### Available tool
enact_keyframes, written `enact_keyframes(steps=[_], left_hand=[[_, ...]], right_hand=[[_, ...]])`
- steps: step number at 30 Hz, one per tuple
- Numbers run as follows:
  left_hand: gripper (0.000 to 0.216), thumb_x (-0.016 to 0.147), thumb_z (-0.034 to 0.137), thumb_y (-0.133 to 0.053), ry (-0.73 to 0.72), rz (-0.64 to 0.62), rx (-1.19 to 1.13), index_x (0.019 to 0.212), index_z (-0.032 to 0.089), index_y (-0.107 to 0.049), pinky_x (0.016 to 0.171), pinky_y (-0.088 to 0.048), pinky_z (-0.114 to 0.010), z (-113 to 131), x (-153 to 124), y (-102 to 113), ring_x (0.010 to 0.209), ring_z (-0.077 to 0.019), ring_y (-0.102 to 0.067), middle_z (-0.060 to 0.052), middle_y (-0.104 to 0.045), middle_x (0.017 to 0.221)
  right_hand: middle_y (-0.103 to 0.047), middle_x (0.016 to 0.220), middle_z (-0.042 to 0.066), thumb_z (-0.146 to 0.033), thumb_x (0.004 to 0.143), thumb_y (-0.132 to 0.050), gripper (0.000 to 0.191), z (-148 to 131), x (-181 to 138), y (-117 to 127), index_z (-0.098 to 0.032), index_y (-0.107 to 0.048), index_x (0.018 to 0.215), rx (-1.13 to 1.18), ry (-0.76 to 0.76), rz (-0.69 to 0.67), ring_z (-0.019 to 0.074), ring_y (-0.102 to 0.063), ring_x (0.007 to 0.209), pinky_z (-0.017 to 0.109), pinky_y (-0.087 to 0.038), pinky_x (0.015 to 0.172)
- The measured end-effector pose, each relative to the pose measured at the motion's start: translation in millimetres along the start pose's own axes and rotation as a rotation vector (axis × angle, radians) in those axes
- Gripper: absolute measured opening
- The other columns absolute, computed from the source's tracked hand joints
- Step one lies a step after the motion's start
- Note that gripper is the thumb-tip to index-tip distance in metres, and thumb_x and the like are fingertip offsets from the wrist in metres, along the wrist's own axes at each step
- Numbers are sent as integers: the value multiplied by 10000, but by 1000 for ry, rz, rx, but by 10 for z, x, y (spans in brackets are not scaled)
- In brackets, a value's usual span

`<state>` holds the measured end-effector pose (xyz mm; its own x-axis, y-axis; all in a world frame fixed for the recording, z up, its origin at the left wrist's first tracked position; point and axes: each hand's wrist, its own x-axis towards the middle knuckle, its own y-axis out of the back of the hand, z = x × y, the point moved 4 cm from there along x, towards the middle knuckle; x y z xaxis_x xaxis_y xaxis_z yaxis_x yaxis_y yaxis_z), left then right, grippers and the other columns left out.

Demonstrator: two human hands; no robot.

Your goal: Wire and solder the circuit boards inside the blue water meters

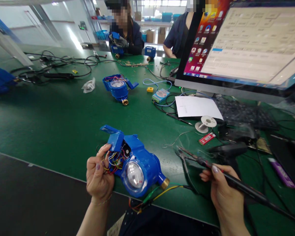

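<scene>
Head view showed the meter (148, 162) on the near edge of the desk (51, 118), cover open and brass end (165, 183) toward the right. Its body looked stiff and, with that metal end, probably heavy for its size; the glossy blue coat might have been slippery. The clear dome (134, 175) and thin wires (116, 162) seemed the fragile parts, the wires soft and easily tugged loose. A sound hold would have been around the thick blue body or at the brass end, clear of the dome, never by the flap (116, 141) or wires.

The left hand (99, 172) was at the opening, fingers curled and narrow against the flap's lower edge and the wires; whether they gripped a wire, I could not tell. To the right, the right hand (226, 193) had its fingers closed round the iron (245, 190), tip well apart from the meter and near the pliers (188, 173). Beyond lay a spool (208, 122) and a red packet (206, 138); farther back stood a second meter (118, 91) and the monitor (255, 39).
</scene>
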<state>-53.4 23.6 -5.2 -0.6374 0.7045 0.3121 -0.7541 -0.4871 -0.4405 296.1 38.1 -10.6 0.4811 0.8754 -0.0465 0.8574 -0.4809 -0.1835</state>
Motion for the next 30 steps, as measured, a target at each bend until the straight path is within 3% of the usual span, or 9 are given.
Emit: enact_keyframes(steps=[4, 18, 30], left_hand=[[104, 807, 253, -555, 14, -1, -17, 731, 193, -517, 955, -362, -427, -5, 0, -6, 1165, -259, -507, -83, -677, 1046], [141, 794, 277, -563, 10, 10, 20, 701, 194, -499, 969, -351, -459, 0, 4, -3, 1155, -267, -508, -81, -682, 1022], [108, 808, 243, -538, 22, 17, 17, 721, 186, -506, 834, -403, -358, 7, -2, -10, 1125, -244, -534, -74, -678, 1025]], right_hand=[[-641, 589, 29, -339, 650, -789, 320, -5, 1, 15, -144, -585, 800, 1, 0, 8, 138, -610, 483, 205, -533, 482], [-637, 574, 45, -381, 612, -806, 366, -5, 8, -60, -139, -591, 784, -12, -30, -14, 145, -601, 461, 206, -522, 471], [-600, 530, 13, -371, 592, -802, 328, -140, -19, 52, -154, -588, 713, 49, -107, 29, 123, -557, 424, 189, -483, 404]])
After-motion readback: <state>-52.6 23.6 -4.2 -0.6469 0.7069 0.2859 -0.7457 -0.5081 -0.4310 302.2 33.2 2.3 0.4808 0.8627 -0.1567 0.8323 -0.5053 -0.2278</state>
